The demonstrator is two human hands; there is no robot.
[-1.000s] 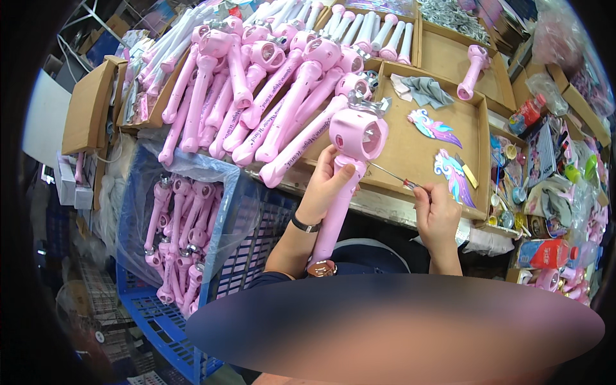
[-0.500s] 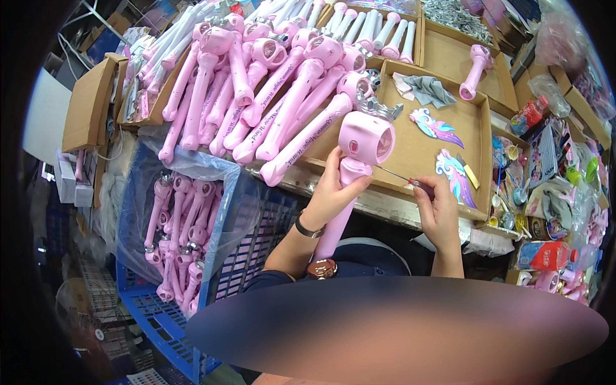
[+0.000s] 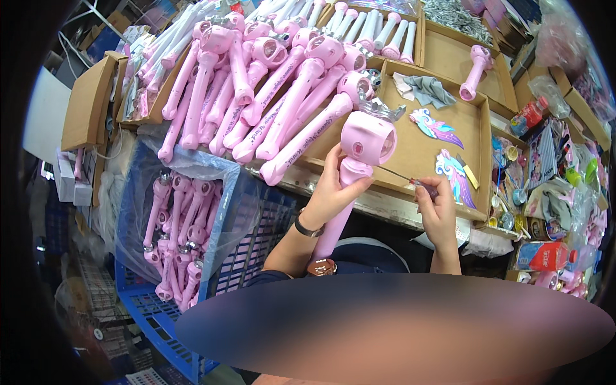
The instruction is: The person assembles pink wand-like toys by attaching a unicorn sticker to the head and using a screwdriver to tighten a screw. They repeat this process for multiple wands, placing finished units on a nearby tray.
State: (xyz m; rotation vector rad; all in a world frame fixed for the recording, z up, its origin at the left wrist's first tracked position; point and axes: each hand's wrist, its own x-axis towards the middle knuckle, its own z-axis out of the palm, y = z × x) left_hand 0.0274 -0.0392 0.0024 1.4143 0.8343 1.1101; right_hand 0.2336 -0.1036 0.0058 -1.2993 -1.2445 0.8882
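The left hand (image 3: 333, 196), its forearm rising from the lower centre of the frame, wraps the neck of a pink toy wand (image 3: 367, 138), thumb across the front. The wand leans at mid-frame, its silver-crowned head uppermost. Right of centre, the right hand (image 3: 439, 208) is raised, fingers curled around a slim screwdriver (image 3: 420, 185); its shaft points up-left at the wand's neck, though contact cannot be told. Behind, the wand's head covers part of a cardboard tray (image 3: 401, 144) holding two winged cutouts (image 3: 436, 128), a yellow-handled knife (image 3: 469, 172) and a grey cloth (image 3: 431, 90). Piled wands (image 3: 282, 96) crowd the upper left; a blue crate (image 3: 224, 170) of more stands lower left.
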